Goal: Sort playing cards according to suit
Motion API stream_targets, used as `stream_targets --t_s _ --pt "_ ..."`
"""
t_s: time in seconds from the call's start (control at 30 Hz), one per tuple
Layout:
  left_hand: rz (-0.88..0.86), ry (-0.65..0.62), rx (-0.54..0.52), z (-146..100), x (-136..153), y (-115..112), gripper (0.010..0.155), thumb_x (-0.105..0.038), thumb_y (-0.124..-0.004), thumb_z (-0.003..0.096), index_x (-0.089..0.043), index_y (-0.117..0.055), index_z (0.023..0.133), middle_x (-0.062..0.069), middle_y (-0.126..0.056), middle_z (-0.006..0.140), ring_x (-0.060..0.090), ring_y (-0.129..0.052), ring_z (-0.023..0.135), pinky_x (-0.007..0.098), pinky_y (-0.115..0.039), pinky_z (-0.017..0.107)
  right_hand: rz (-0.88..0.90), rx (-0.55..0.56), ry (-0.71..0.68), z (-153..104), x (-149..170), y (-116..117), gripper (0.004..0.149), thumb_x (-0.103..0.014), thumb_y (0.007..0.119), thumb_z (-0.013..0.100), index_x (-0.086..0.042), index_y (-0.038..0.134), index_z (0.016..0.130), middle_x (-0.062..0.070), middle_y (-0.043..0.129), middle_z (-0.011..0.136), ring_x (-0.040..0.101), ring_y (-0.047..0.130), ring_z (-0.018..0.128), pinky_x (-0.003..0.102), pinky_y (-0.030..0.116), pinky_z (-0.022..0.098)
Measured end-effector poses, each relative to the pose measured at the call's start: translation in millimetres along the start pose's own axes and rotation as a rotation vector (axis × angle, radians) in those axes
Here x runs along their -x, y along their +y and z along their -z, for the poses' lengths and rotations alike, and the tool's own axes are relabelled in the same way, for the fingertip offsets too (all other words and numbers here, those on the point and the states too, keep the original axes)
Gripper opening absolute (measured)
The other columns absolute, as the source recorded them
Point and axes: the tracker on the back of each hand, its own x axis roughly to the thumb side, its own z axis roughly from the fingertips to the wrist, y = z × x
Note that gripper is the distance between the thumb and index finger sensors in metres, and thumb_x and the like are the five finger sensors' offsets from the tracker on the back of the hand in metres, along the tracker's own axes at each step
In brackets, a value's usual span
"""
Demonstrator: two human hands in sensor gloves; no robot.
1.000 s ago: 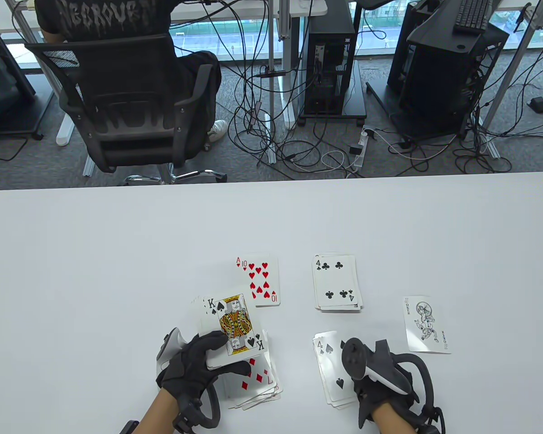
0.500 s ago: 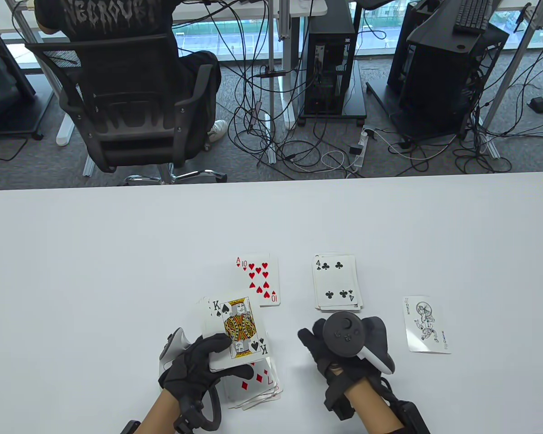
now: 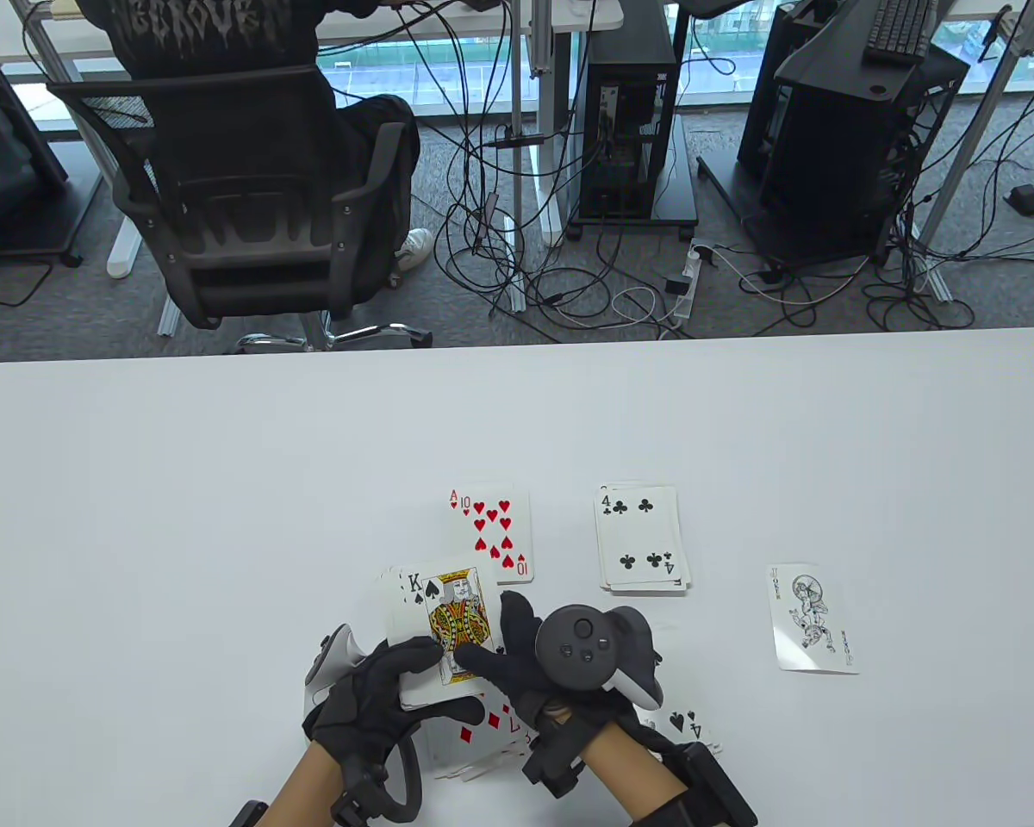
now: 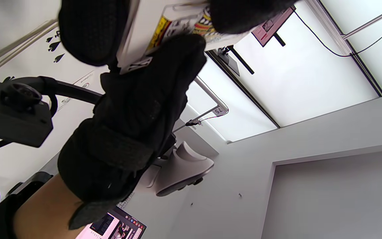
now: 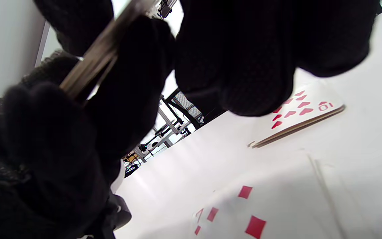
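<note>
My left hand holds a small deck face up, with the king of spades on top. My right hand reaches across and pinches that king, thumb on its face and fingers at its right edge. In the left wrist view the king sits between gloved fingers. The deck's edge shows in the right wrist view. Under the hands lies the diamonds pile. The hearts pile, clubs pile and spades pile lie face up, the spades mostly hidden by my right forearm.
A joker lies alone at the right. The white table stretches bare to the left and far side. Beyond its far edge a person sits in a black office chair, among cables and computer towers.
My right hand left the spades pile at the lower right, swung left, and now pinches the king of spades. The left hand and its deck barely moved.
</note>
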Motion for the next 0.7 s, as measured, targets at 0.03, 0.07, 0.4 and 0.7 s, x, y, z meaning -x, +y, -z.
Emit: stream_targets --t_s 0.03,0.07,0.4,0.7 --pt "0.010 0.003 -0.002 0.3 0.1 0.1 0.051 -0.040 -0.064 0.0634 -0.029 -0.041 0.108 0.002 -0.055 0.113 0.033 -0.073 0.100 0.047 -0.080 0.060 0.012 0.011 0.002 -0.4 1.4 -0.4 0.079 -0.045 0.070 0.053 0.024 0.052 0.087 0.018 0.088 0.053 0.039 0.094 0.043 0.059 0.078 0.039" --pt "0.012 0.004 -0.002 0.3 0.3 0.4 0.051 -0.040 -0.064 0.0635 -0.029 -0.041 0.108 0.002 -0.055 0.113 0.033 -0.073 0.100 0.047 -0.080 0.060 0.033 0.028 0.008 -0.8 2.8 -1.1 0.077 -0.043 0.071 0.053 0.024 0.053 0.086 0.017 0.089 0.051 0.038 0.094 0.041 0.058 0.079 0.038" --pt "0.005 0.001 0.001 0.6 0.9 0.2 0.051 -0.039 -0.064 0.0633 -0.029 -0.042 0.108 0.002 -0.055 0.113 0.033 -0.073 0.100 0.047 -0.080 0.060 0.034 0.203 0.031 -13.6 18.8 -21.4 0.056 -0.030 0.071 0.053 0.020 0.066 0.077 0.009 0.091 0.040 0.030 0.097 0.031 0.052 0.083 0.033" --pt "-0.009 0.001 -0.011 0.3 1.2 0.1 0.051 -0.040 -0.064 0.0635 -0.029 -0.041 0.108 0.002 -0.055 0.113 0.033 -0.073 0.100 0.047 -0.080 0.060 0.154 0.296 0.131 -40.2 48.2 -55.9 0.044 -0.022 0.065 0.054 0.018 0.071 0.074 0.009 0.093 0.036 0.030 0.098 0.027 0.052 0.084 0.030"
